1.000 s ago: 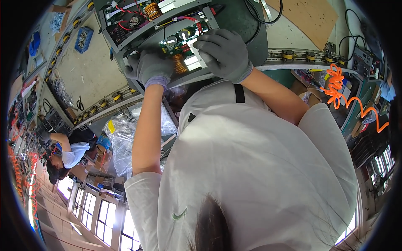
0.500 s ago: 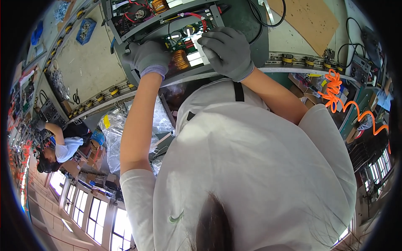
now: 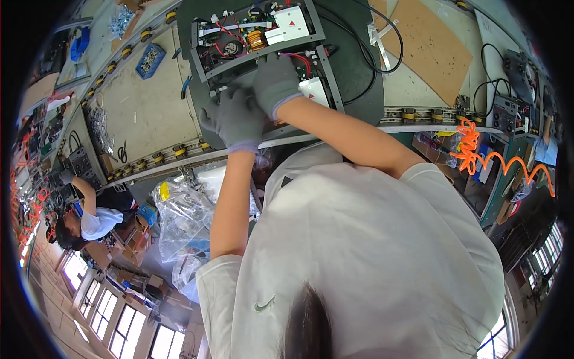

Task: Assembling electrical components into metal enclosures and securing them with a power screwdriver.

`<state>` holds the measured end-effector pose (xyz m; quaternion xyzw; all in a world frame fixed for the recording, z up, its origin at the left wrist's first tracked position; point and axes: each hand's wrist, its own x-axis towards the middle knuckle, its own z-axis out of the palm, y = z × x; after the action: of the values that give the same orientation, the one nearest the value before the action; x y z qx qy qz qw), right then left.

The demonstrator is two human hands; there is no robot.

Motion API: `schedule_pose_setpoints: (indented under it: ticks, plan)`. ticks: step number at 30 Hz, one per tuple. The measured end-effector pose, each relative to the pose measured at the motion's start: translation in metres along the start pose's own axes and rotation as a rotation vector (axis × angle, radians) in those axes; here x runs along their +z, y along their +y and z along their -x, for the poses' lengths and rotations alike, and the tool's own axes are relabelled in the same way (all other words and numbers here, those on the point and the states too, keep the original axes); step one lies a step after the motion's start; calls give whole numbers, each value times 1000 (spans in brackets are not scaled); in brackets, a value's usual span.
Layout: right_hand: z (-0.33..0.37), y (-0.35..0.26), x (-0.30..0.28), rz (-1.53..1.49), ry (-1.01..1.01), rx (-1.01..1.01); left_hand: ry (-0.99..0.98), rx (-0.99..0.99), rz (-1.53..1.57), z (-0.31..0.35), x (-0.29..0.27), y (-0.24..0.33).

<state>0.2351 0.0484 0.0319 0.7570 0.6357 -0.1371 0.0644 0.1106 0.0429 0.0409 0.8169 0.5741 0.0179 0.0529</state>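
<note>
- Location: the open-topped near metal chassis [image 3: 333,81] sits on a dark green board [image 3: 363,110] on the tabletop [image 3: 412,99], directly in front of the worker; a far metal chassis [image 3: 239,63], with a copper-wound coil [image 3: 257,40] exposed, stands just behind it.
- Change noted: the gloved right hand [image 3: 277,81] has shifted leftward, away from the white block [image 3: 314,91] and red wires [image 3: 306,62], and now lies close beside the gloved left hand [image 3: 234,116].
- Left hand: bent over the near chassis's left part, fingers curled (whether anything is gripped cannot be told).
- Right hand: reaching in near the rail between the two units; fingertips obscured, grasp not determinable.
- Assessment: with both hands gathered at one area, attention appears to have passed from the block side to the left and middle interior.
- Consequence: the white block, now uncovered, seems to stay in place without support.
</note>
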Motion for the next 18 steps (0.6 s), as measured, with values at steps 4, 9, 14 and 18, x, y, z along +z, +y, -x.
schedule_pose_setpoints:
  ticks: [4,9,14,18]
  plan:
    - [3,-3,10,-116,42,-95,128,-192,214,5,-8,-20]
    - [19,-10,20,-558,233,-381,193,-123,995,1,-6,-43]
    - [20,-23,6,-743,256,-466,200,-126,1342,2,-6,-54]
    - [19,-19,-10,-538,79,-375,191,-105,1343,1,-16,-67]
